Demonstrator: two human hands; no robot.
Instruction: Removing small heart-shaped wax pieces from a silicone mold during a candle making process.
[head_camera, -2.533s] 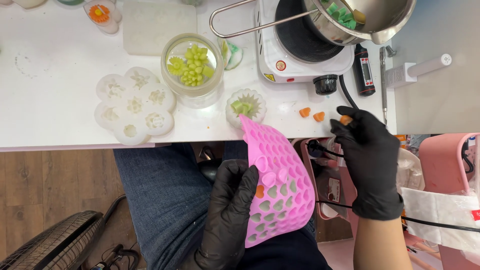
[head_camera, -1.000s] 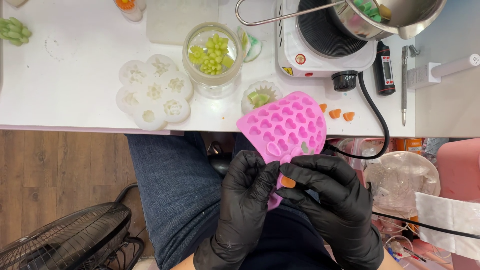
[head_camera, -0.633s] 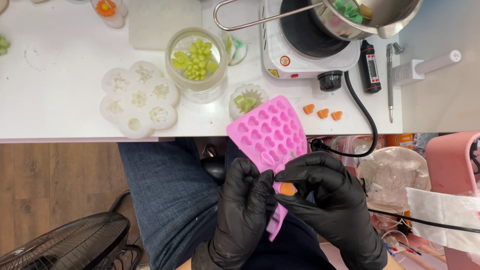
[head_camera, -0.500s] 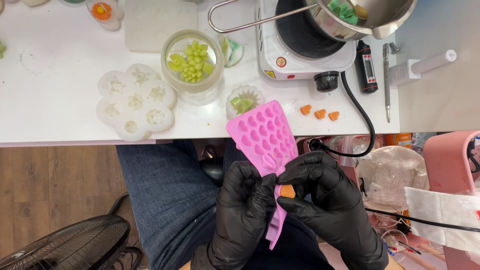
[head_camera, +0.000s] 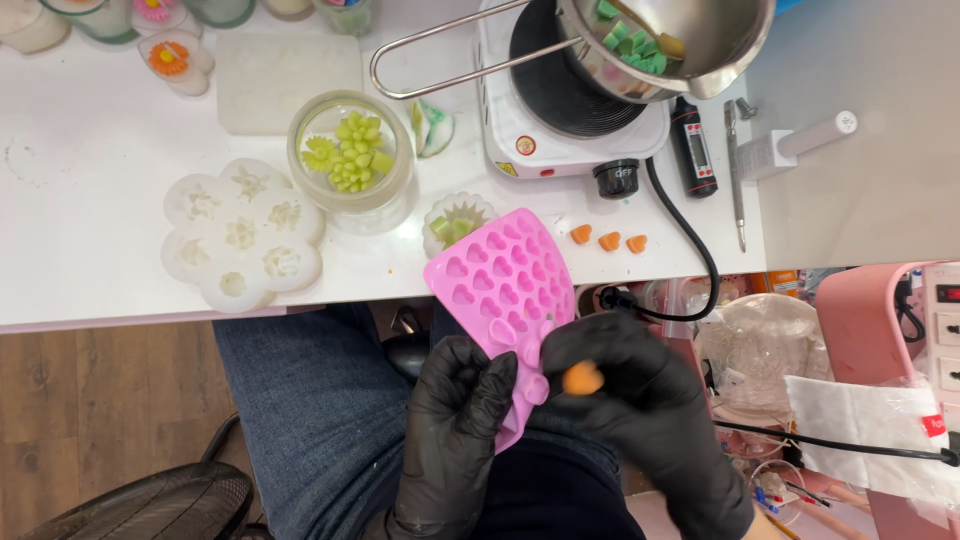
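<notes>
Both my hands wear black gloves and are over my lap, below the white table's front edge (head_camera: 150, 312). My left hand (head_camera: 455, 425) grips the near end of a pink silicone mould (head_camera: 500, 280) with heart-shaped cavities, bending it. My right hand (head_camera: 640, 410) pinches a small orange wax heart (head_camera: 583, 378) beside the mould's near edge. Three more orange hearts (head_camera: 608, 240) lie in a row on the table, just right of the mould's far end.
A white flower-shaped mould (head_camera: 240, 235) and a glass jar of green pieces (head_camera: 350, 160) stand to the left. A hot plate (head_camera: 570, 110) carries a metal pot with green chunks (head_camera: 680, 40). Its black cable (head_camera: 690, 250) hangs off the edge. A thermometer (head_camera: 695, 145) lies beside it.
My right hand came from the table to the mould and pushed out an orange heart, which it now holds free. The mould has tipped flatter, its cavities facing up. The view shifted slightly.
</notes>
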